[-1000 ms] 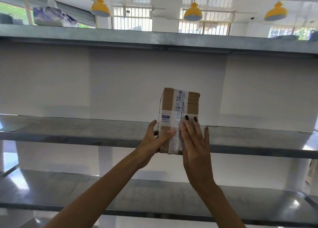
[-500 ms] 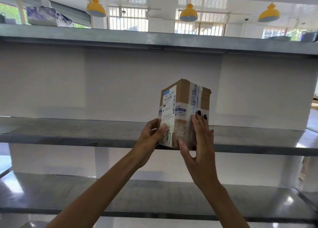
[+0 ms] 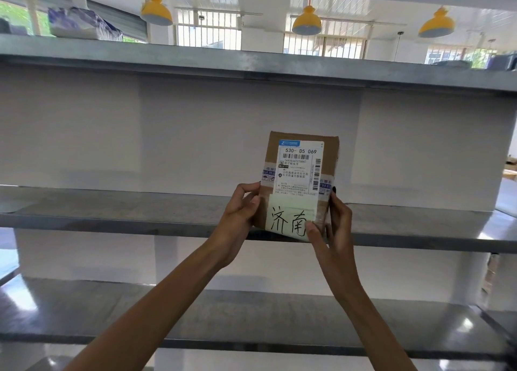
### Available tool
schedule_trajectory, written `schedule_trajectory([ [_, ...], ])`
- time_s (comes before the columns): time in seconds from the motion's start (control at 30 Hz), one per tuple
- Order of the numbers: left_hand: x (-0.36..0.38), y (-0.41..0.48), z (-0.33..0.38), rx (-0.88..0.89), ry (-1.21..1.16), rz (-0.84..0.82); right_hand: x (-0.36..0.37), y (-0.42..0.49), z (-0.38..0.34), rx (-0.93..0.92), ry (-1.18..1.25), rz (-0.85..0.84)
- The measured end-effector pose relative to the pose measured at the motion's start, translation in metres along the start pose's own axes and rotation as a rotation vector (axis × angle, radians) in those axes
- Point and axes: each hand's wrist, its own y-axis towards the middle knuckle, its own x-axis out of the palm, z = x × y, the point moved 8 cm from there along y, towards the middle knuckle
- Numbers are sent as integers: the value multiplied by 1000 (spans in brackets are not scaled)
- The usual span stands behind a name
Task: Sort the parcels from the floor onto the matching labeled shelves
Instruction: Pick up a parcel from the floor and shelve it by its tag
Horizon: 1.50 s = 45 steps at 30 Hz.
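A small brown cardboard parcel stands upright at the front edge of the middle metal shelf. Its white shipping label and a pale handwritten note face me. My left hand grips the parcel's lower left side. My right hand grips the lower right side, thumb over the note's corner. The parcel's bottom edge is level with the shelf lip; I cannot tell whether it rests on it.
The upper shelf holds a blue-and-white wrapped bundle at far left. A lower metal shelf runs below my forearms. White panels back the shelves. Yellow lamps hang beyond.
Both hands have turned the parcel about its upright axis, so the labelled face that was on the left side now faces me squarely. It has also shifted slightly right.
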Motion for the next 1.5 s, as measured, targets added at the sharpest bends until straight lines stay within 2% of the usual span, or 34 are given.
schedule_trajectory([
  [0.23, -6, -9, 7, 97, 179, 3, -1, 3, 21, 101, 223, -56],
  [0.43, -14, -10, 3, 23, 220, 27, 5, 6, 29, 141, 242, -81],
  [0.67, -20, -8, 1, 27, 307, 47, 12, 6, 28, 145, 258, -112],
  [0.77, -22, -6, 3, 33, 358, 102, 17, 6, 26, 142, 251, -129],
  [1.3, -67, -26, 11, -14, 298, 318, 64, 2, 23, 165, 239, -259],
  [1.5, -80, -41, 20, 21, 361, 411, 80, -7, 29, 211, 320, -298],
])
